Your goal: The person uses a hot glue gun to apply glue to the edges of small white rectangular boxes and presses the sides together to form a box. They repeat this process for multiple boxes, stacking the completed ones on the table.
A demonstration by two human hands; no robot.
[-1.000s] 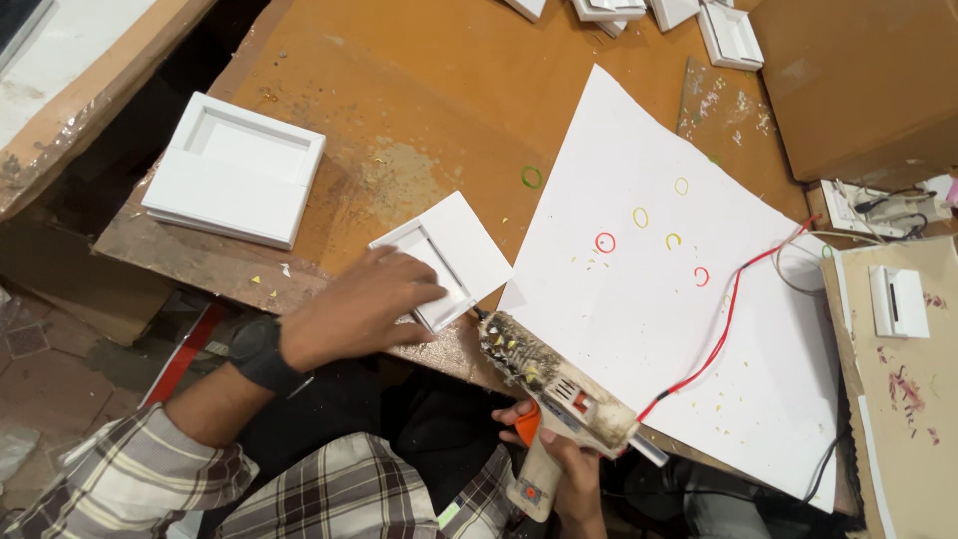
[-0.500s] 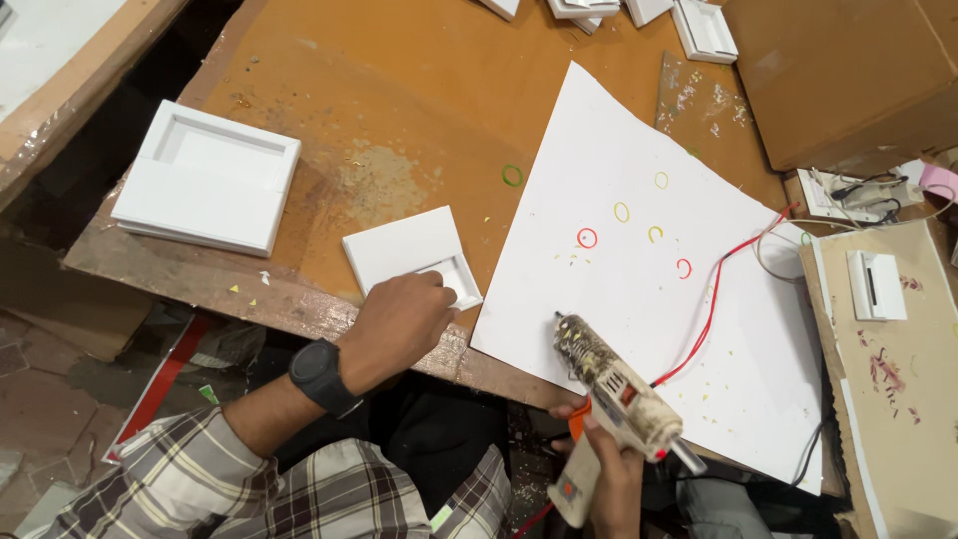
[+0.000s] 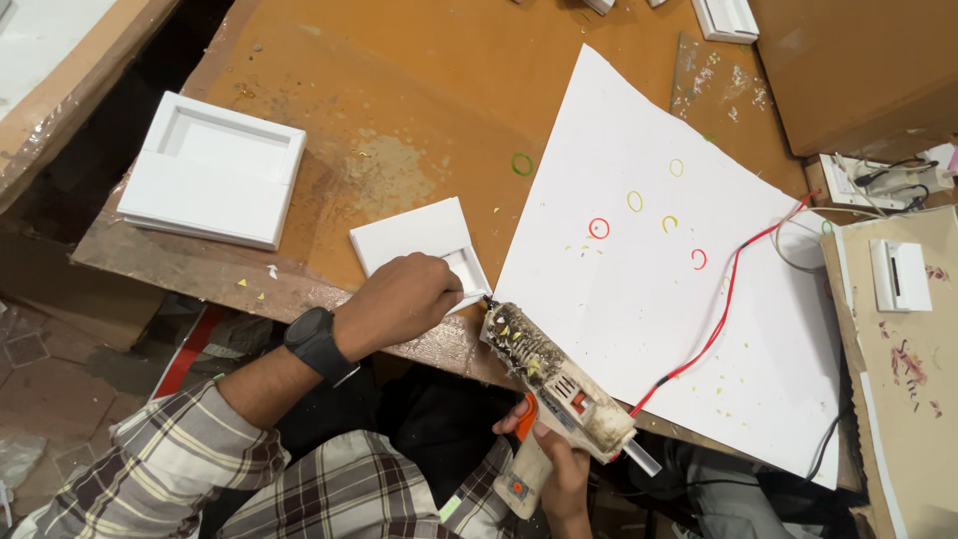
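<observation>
My left hand [image 3: 397, 299] presses down on the near corner of a small white square tray piece [image 3: 409, 240] at the front edge of the brown worktable [image 3: 399, 100]. A black watch sits on that wrist. My right hand [image 3: 554, 464] grips the handle of a dirty glue gun [image 3: 554, 379] with an orange trigger. Its nozzle points up-left and touches the tray piece's right corner beside my left fingers.
A large white paper sheet [image 3: 649, 329] with small red, yellow and green rings lies right of the tray. A red wire [image 3: 718, 319] crosses it. A bigger white tray [image 3: 215, 170] sits at the left. A board with a white switch [image 3: 898, 274] lies at right.
The glue gun has swung left and its nozzle now meets the tray piece's corner. My left hand has stayed on the small tray piece. The camera view has shifted slightly.
</observation>
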